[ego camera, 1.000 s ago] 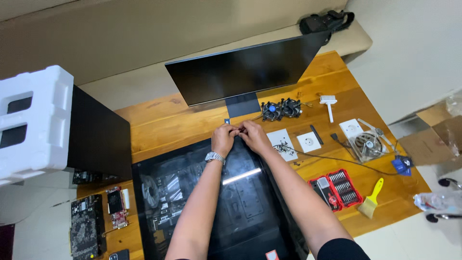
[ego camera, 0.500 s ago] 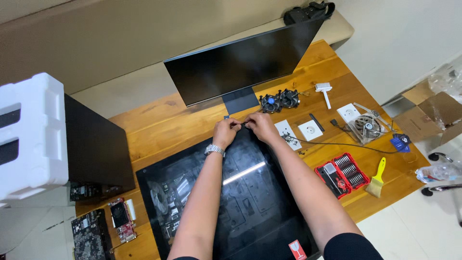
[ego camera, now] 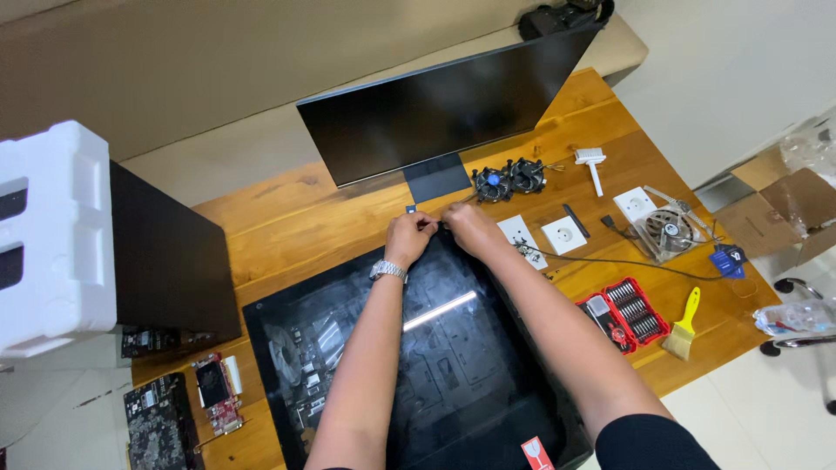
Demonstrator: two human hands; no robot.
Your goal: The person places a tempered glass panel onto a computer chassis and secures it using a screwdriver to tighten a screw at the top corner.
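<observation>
The glass panel [ego camera: 435, 348] of a computer case lies flat on the wooden counter [ego camera: 287, 226] before the monitor [ego camera: 435, 113], and at its far edge the left hand [ego camera: 409, 237] and right hand [ego camera: 468, 226] meet, fingers pinched on something too small to tell, with a red bit set [ego camera: 629, 313] and yellow brush [ego camera: 684, 324] to the right.

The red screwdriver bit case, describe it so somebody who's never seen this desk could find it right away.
Start at the wooden desk and the large dark glass panel lying flat on it under both arms. Just off the panel's right edge, beside the right forearm, lies the red bit case, open with rows of metal bits. It is the only red tray there; the yellow-handled brush next to it is slimmer.
</observation>
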